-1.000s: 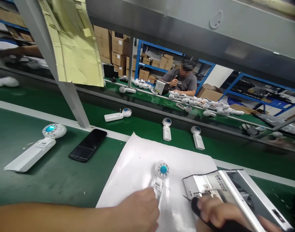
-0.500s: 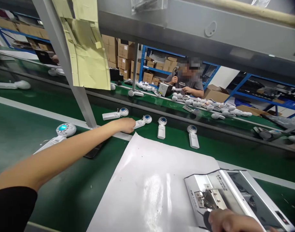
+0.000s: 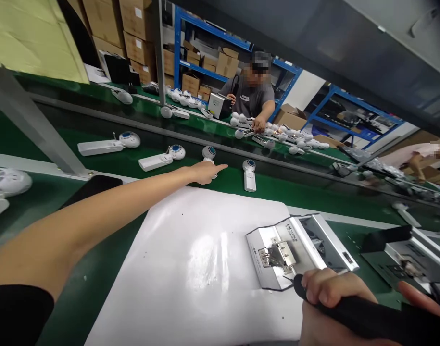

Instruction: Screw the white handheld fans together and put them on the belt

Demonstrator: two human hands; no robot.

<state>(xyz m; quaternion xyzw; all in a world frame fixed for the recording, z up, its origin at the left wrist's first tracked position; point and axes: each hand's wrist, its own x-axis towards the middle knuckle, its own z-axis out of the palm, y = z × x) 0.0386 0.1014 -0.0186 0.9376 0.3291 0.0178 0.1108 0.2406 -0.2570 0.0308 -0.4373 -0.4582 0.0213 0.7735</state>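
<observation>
And here the left hand (image 3: 205,172) is covering the grip of a white gadget (image 3: 208,152), which is lying on the green belt (image 3: 277,185) just past the white sheet (image 3: 162,269). The index finger is pointing outward; whether the rest are clamping on, I cannot tell. The gadget is looking light, stiff and smooth, probably plastic, perhaps a little slippery; I am favouring the straight grip, sparing the round, slotted head. Over on the other side, the right hand (image 3: 326,290) is wrapping firmly around a black screwdriver (image 3: 364,312). Now for the writing: the silver box (image 3: 301,247) is showing "KTOOLS", its smaller characters proving hard to read, while white labels (image 3: 138,43) on the cartons (image 3: 104,24) are giving nothing legible.
</observation>
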